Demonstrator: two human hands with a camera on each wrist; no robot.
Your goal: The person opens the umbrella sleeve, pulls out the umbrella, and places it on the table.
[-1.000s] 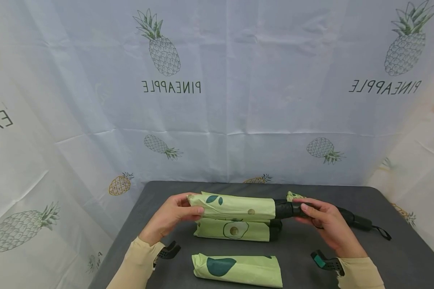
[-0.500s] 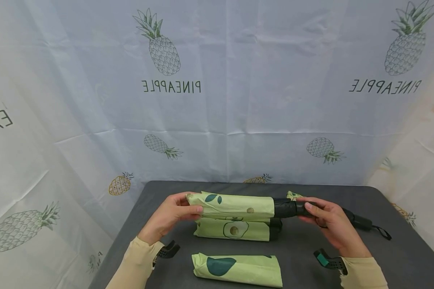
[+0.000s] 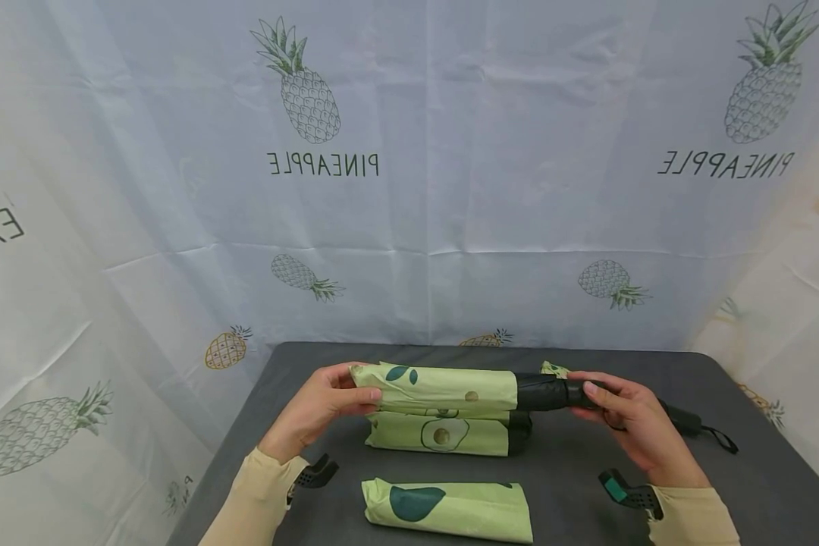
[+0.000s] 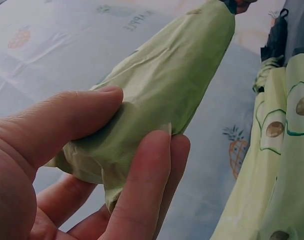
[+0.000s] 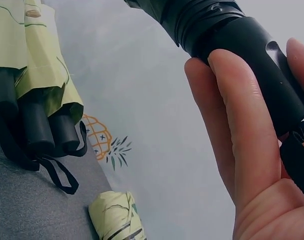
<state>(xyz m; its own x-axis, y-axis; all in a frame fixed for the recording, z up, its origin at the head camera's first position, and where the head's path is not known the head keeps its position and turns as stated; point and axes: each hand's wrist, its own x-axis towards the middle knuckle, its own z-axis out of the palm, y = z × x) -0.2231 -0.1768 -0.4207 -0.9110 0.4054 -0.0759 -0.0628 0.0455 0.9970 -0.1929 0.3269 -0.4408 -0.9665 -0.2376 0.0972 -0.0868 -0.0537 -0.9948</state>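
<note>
A folded black umbrella [image 3: 541, 392] sits partly inside a light green avocado-print sleeve [image 3: 450, 388], raised level over the table. My left hand [image 3: 324, 407] pinches the sleeve's left end between thumb and fingers, the green cloth [image 4: 177, 65] creasing there in the left wrist view. At the other end my right hand [image 3: 631, 421] grips the black handle [image 5: 262, 70], its wrist strap [image 5: 297, 165] dangling beside the palm. Just under the held sleeve lie sleeved umbrellas [image 3: 444, 434], partly hidden; three black handles [image 5: 37, 127] show in the right wrist view.
A green sleeve [image 3: 450, 512] lies at the front of the dark grey table [image 3: 566, 478]. Behind my right hand lies another black umbrella [image 3: 684, 422] with a green patterned tip [image 3: 553, 369], its middle hidden. A pineapple-print curtain [image 3: 450, 205] hangs behind the table.
My right hand has moved slightly right with the handle, and more of the black umbrella shows outside the sleeve. My left hand has stayed almost still, still pinching the sleeve.
</note>
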